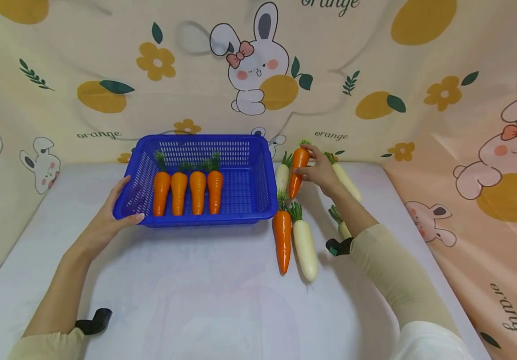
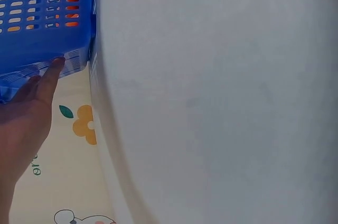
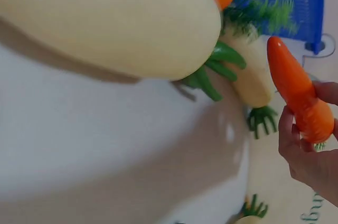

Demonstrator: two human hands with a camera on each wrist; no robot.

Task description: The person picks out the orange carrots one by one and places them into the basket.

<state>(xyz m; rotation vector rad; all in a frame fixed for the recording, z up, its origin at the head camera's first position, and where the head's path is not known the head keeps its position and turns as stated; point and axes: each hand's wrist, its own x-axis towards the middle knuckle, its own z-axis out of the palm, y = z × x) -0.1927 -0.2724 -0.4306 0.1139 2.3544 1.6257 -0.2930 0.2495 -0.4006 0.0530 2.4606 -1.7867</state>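
A blue plastic basket (image 1: 208, 218) stands at the back of the table. Several orange carrots (image 1: 197, 192) with green tops lie side by side inside it. My left hand (image 1: 105, 220) grips the basket's front left corner, thumb on the rim; the left wrist view shows the fingers against its perforated side. To the right of the basket, my right hand (image 1: 319, 169) holds another carrot (image 1: 299, 167) between thumb and fingers, its pointed end downward. In the right wrist view this carrot (image 3: 298, 94) is off the table.
A carrot (image 1: 283, 242) and a white radish (image 1: 305, 250) lie beside each other right of the basket. More white radishes (image 1: 347, 184) lie around and beyond the right forearm. A patterned cloth (image 1: 258, 120) hangs behind the white table (image 1: 195, 300).
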